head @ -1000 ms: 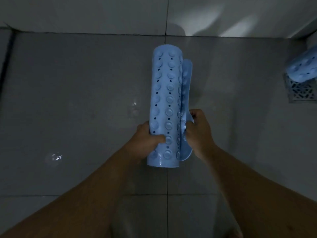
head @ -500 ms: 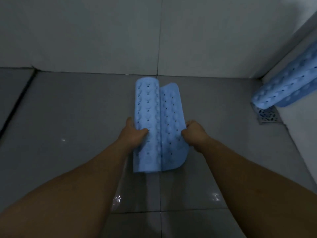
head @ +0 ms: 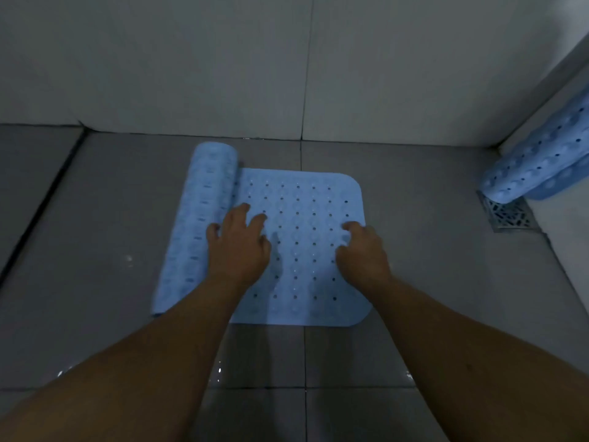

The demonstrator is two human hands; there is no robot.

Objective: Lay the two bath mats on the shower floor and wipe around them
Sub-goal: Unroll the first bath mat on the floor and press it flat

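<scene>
Unrolling the first blue mat (head: pixel 306 244) on the grey shower floor (head: pixel 430 282): right half flat, left part a roll (head: pixel 204 224) beside the back wall. Left hand (head: pixel 239 247), fingers spread, presses by the roll; right hand (head: pixel 363 253), fingers curled, pins the right edge, neither gripping. Best push the roll leftward while anchoring; second mat (head: pixel 538 167), rolled, leans by the drain (head: pixel 510 215).

Both hands (head: pixel 302 250) press a half-unrolled blue mat (head: pixel 306 224) on the floor (head: pixel 430 282).
</scene>
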